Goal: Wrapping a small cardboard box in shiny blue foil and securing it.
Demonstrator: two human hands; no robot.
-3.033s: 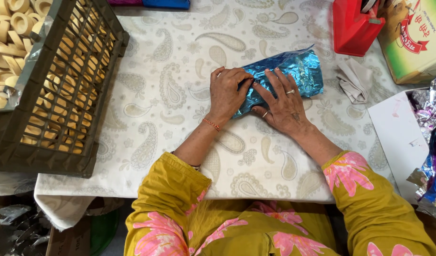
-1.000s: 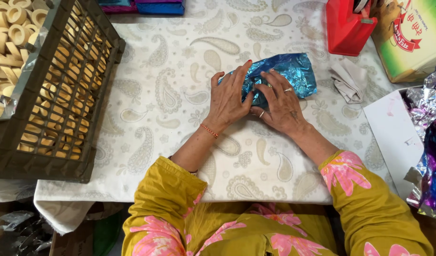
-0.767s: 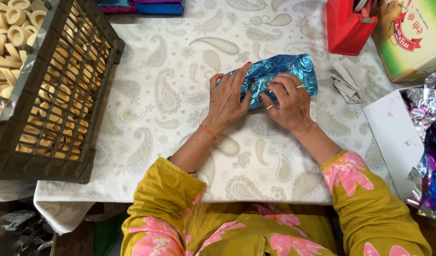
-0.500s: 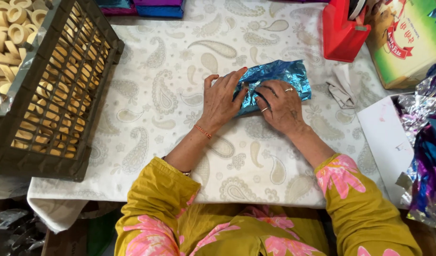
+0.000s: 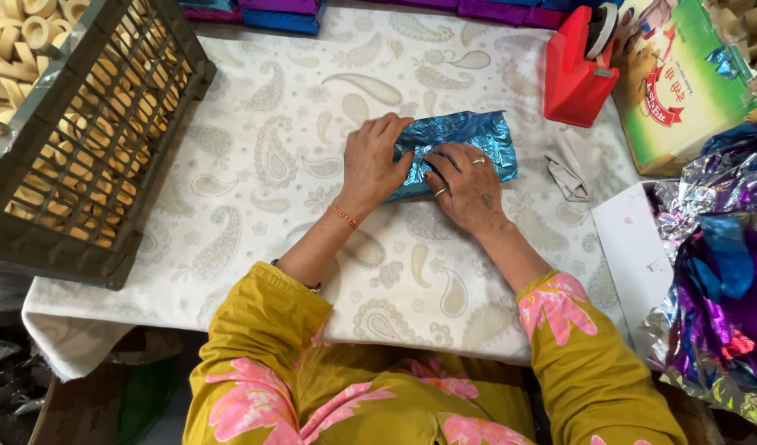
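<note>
A single parcel (image 5: 465, 144) wrapped in blue foil lies flat on the desk (image 5: 255, 165), slightly right of its centre. The left hand (image 5: 374, 165) presses on the parcel's left end with fingers spread flat and grasping nothing; the right hand (image 5: 465, 185) rests on the lower edge, fingers bent and pinching the foil there. The hands hide much of the parcel, so what the foil encloses cannot be made out. The desk carries a white cloth with a pale paisley print, hanging over the near edge. One dark crate (image 5: 90, 140) stands tilted at the left, filled with pale ring-shaped pieces too many to count. One red tape dispenser (image 5: 576, 70) stands near the right rear, with a crumpled grey scrap (image 5: 570, 169) just beside the parcel. One green carton (image 5: 687, 78), cut off by the frame, stands farther right. Loose foil sheets (image 5: 724, 272), silver, blue and purple, pile at the right edge, partly out of view. Purple and blue boxes (image 5: 378, 10) line the rear edge, cut off at the top.
</note>
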